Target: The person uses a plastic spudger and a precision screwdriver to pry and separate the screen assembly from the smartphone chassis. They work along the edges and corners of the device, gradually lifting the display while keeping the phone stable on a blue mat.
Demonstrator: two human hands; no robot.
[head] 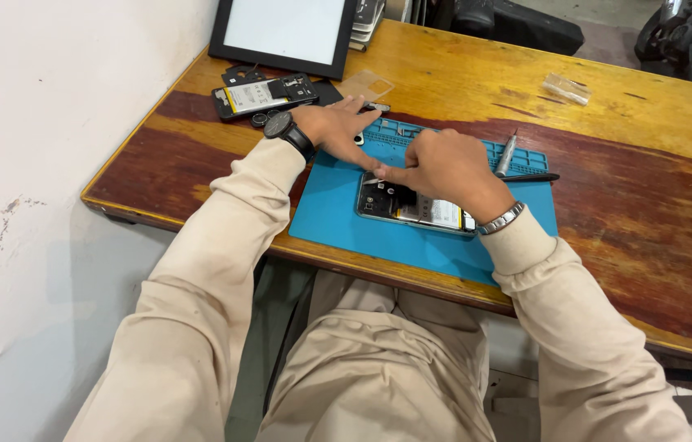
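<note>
An opened phone [411,209] with its back off lies on a blue work mat [338,221], showing its board and battery. My right hand [444,168] rests over the phone's upper part, its forefinger pointing left onto the phone, with thin tweezers [372,181] at its fingertip. My left hand [338,124], with a black watch on the wrist, lies flat on the table at the mat's far left corner, fingers stretched toward a small dark part [377,107].
A second opened phone [262,96] lies at the back left beside a black-framed screen [284,33]. A screwdriver [508,153] and a black pen-like tool [530,177] rest on the mat's right side. A clear plastic piece [567,87] lies on the wooden table [632,172]. A wall stands at left.
</note>
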